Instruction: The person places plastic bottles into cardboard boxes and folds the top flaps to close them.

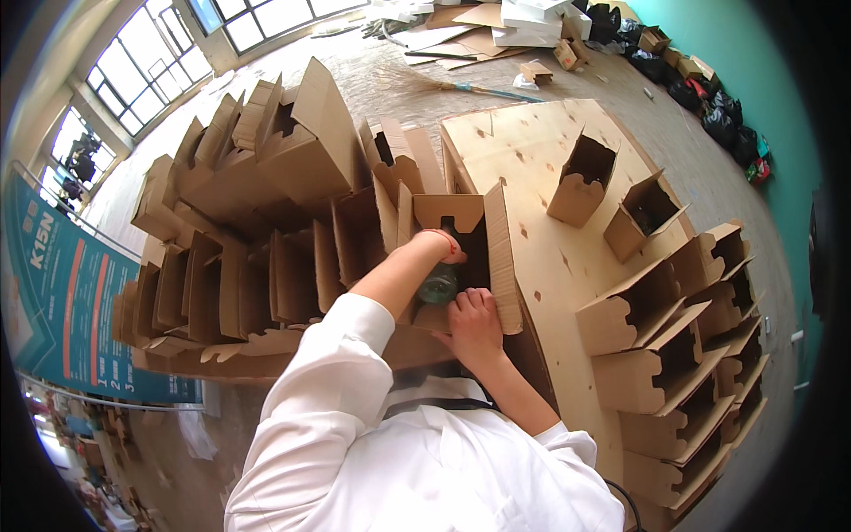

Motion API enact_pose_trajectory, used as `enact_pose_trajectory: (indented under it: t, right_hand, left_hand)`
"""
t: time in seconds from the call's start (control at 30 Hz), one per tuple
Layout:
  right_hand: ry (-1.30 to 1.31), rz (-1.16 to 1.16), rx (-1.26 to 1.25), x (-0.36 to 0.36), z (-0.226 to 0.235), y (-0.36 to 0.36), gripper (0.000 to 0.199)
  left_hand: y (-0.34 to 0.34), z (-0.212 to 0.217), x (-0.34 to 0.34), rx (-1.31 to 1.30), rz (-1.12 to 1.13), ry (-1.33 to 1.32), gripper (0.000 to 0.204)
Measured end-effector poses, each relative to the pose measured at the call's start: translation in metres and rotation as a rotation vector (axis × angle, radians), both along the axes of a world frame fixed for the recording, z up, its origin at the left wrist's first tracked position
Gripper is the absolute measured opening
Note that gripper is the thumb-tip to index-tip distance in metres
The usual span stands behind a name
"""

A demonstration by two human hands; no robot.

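Observation:
A tall open cardboard box [498, 266] stands in front of me, its flaps spread. My left hand [450, 246] reaches into it and is closed around a clear greenish bottle [438, 285], which lies tilted in the opening with its rounded end toward me. The other end of the bottle is hidden by the hand and the box. My right hand [476, 326] rests at the near rim of the same box, fingers together and bent over the edge, close beside the bottle.
Open cardboard boxes [208, 284] crowd the left in rows. On the right, a wooden tabletop [541, 213] carries two separate boxes and a cluster of open boxes [629, 381]. Beyond lie a broom [479, 89], flattened cardboard [443, 44] and black bags [718, 124]. A teal banner [80, 301] stands far left.

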State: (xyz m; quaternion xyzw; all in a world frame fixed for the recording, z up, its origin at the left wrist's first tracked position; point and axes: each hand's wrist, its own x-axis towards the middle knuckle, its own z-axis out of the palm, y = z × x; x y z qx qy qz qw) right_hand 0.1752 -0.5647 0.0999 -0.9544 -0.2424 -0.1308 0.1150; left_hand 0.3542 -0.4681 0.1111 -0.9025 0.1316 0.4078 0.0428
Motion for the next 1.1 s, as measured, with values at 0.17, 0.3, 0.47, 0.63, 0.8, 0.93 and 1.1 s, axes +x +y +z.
enact_pose_trajectory:
  t: [0.17, 0.3, 0.47, 0.63, 0.8, 0.93, 1.1]
  right_hand:
    - [0.028, -0.009, -0.027, 0.008, -0.002, -0.006, 0.046]
    - [-0.015, 0.007, -0.054, 0.018, 0.001, -0.002, 0.050]
    - [0.023, 0.076, -0.075, 0.031, 0.007, 0.002, 0.054]
    - [0.095, 0.055, -0.029, 0.029, 0.004, -0.020, 0.057]
    - [-0.395, 0.074, 0.302, 0.005, 0.003, -0.026, 0.061]
    - [-0.432, -0.209, 0.668, -0.008, 0.012, -0.035, 0.068]
    - [0.027, 0.125, 0.454, 0.012, 0.010, -0.024, 0.076]
  left_hand:
    - [-0.009, -0.016, 0.001, -0.130, 0.205, -0.123, 0.087]
    - [0.005, -0.130, 0.035, -0.241, 0.173, -0.198, 0.107]
    - [0.019, -0.244, 0.046, -0.178, -0.063, -0.632, 0.036]
    - [-0.002, 0.002, -0.016, -0.183, -0.057, -0.324, 0.035]
    - [0.060, 0.076, -0.051, -0.993, 0.087, -0.938, 0.035]
    - [0.090, 0.040, -0.093, -1.215, 0.357, -0.737, 0.084]
    - [0.080, 0.012, -0.135, -1.201, 0.178, -0.477, 0.095]
